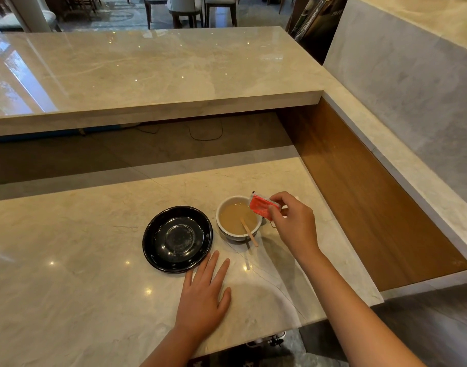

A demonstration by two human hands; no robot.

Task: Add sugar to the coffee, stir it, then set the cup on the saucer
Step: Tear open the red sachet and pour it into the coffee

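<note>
The cup [239, 218] stands on the counter [68, 247] just right of the saucer [177, 239]. A stick [249, 232] leans in the cup.

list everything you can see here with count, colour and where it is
cup: one, white, holds light brown coffee, on the lower counter right of the saucer
stir stick: one, pale wood, leaning in the cup, top end over the near rim
saucer: one, black and glossy, nothing on it, left of the cup
sugar packet: one, red, held tilted over the cup's right rim
lower counter: one, beige marble, under everything
raised counter: one, beige marble, behind
chairs: several, dark wood with pale seats, far background
left hand: flat on the lower counter near the saucer
right hand: pinching the sugar packet
</note>
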